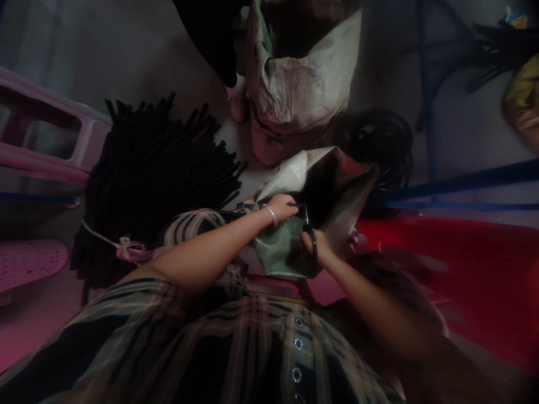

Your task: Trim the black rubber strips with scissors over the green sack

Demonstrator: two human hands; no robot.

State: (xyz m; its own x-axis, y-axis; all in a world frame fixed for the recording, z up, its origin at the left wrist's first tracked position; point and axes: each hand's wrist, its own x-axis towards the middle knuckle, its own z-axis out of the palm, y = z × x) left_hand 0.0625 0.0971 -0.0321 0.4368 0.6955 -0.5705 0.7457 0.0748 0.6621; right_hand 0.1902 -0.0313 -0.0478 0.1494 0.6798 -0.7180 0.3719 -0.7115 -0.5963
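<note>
My right hand (319,246) is closed around the black handles of a pair of scissors (312,238), whose metal blades point up and away from me. Just left of the blades, my left hand (283,207) pinches a short dark piece (300,205), which looks like a black strip or tube; its exact kind is too dim to tell. Both hands are over the near rim of an open woven sack (280,247), which stands between my knees with a dark inside. A bracelet circles my left wrist.
A large bundle of black strips or tubes (155,168), tied with string, lies at my left. Beyond my sack stands a bigger sack (301,84), beside another person's foot (238,101). Black coils (381,146), a red surface (458,275) and a pink stool (90,140) flank me.
</note>
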